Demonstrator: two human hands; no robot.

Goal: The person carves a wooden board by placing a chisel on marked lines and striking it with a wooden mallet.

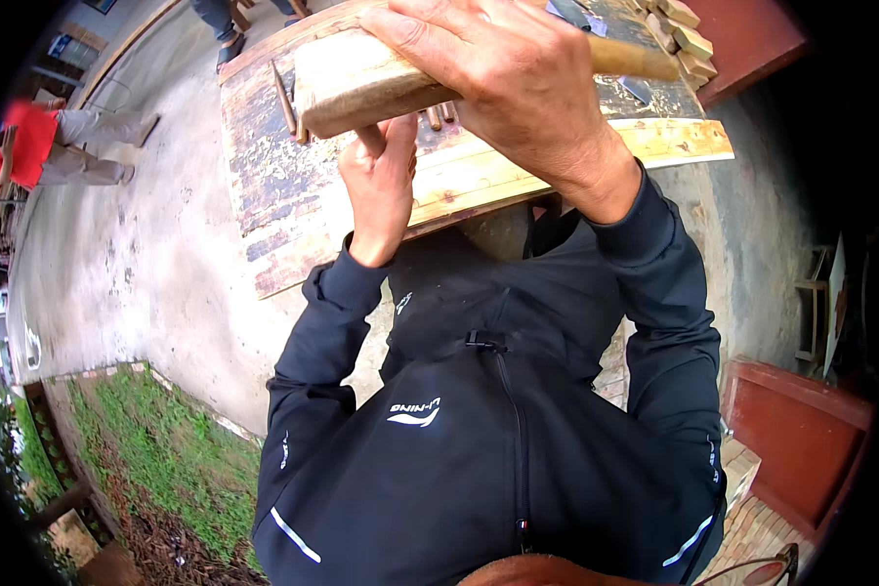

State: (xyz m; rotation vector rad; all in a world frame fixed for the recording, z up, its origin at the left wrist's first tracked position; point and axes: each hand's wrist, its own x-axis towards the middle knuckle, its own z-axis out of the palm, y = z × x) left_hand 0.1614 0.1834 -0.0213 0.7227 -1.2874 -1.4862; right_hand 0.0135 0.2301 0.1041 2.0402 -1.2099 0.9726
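My right hand (527, 78) is wrapped round a wooden mallet (361, 88) close to its blocky head. The mallet's handle (635, 59) sticks out to the right past my fingers. Just below the head, my left hand (381, 181) is closed round the wooden handle of a chisel (370, 140), whose top meets or nearly meets the mallet's underside. The chisel's blade is hidden. Both hands are above the near part of a worn workbench (264, 200), beside a pale wooden board (674, 142) along its front edge.
Slim tools (283, 98) lie on the bench's left, among wood shavings. Short wooden blocks (691, 41) are heaped at the far right, near a small flat blade (636, 91). A person in a red top (31, 142) is at the left; another person's legs (220, 20) show beyond the bench.
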